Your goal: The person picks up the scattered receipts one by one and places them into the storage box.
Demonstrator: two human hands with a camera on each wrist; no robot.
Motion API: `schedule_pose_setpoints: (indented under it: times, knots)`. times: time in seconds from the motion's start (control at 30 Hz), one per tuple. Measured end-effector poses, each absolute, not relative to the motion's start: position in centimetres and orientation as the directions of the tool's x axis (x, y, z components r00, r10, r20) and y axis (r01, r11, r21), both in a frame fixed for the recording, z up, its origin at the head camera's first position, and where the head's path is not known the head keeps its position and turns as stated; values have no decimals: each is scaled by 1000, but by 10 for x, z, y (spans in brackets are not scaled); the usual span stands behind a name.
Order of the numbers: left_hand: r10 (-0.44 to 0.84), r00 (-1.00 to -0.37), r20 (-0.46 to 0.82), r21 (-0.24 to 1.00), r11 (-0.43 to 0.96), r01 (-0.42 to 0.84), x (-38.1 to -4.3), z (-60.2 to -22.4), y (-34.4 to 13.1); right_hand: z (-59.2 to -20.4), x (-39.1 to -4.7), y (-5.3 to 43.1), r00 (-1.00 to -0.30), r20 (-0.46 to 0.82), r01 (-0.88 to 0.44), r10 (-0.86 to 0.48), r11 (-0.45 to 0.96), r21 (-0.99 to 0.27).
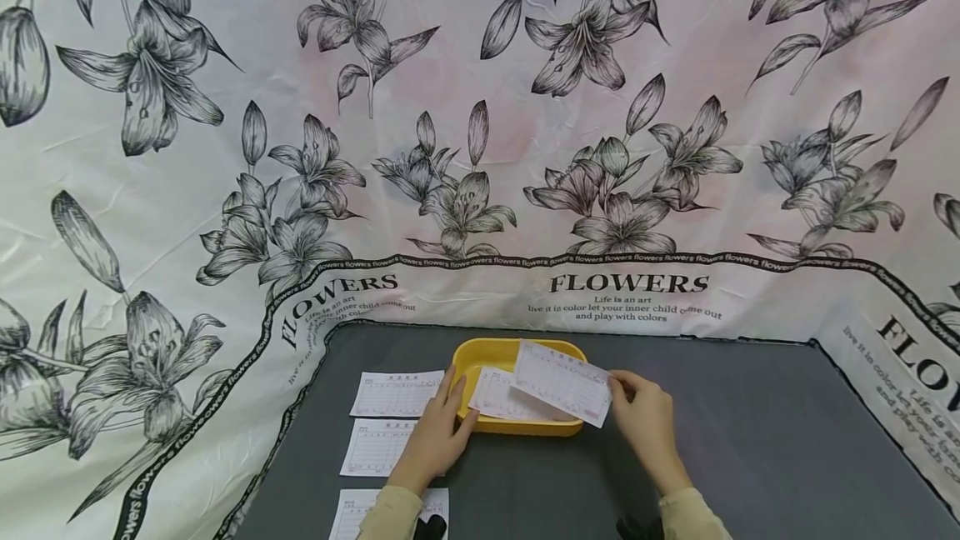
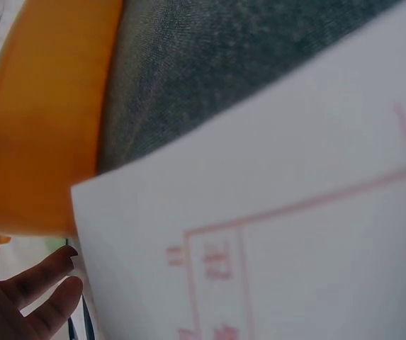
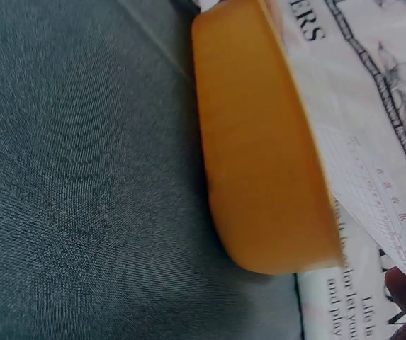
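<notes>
My right hand [image 1: 647, 419] pinches the right corner of a printed paper form [image 1: 562, 377], tilted above the yellow plastic basin [image 1: 525, 428]. Another printed sheet [image 1: 491, 394] lies inside the basin, partly covered by the raised form. At the basin's left end, my left hand [image 1: 438, 436] rests with its fingers extended along the rim and the thumb near the front corner. In the left wrist view, the fingers [image 2: 54, 304] show beyond the basin's end. The right wrist view catches the right fingertips [image 3: 404, 290] at the lifted form's edge.
To the left, three printed forms lie in a column: a back one [image 1: 393, 394], a middle one [image 1: 371, 447] and a front one [image 1: 356, 515], partly behind the left forearm. A dark grey cloth [image 1: 765, 440] covers the table. Behind it hangs a flower-printed sheet [image 1: 465, 307].
</notes>
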State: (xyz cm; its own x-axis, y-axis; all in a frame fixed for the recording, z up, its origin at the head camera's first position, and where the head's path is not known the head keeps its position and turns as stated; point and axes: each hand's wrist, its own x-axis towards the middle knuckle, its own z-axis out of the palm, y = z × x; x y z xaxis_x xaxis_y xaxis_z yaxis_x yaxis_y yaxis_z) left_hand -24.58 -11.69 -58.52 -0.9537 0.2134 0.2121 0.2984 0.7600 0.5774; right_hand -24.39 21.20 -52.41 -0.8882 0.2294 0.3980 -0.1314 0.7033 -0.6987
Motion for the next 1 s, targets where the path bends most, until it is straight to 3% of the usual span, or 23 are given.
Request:
schedule_pose_setpoints:
  times: [1.0]
  knots:
    - [209, -954, 213, 577, 761, 296, -245, -582, -118, -532, -283, 184, -954, 270, -72, 127, 779, -623]
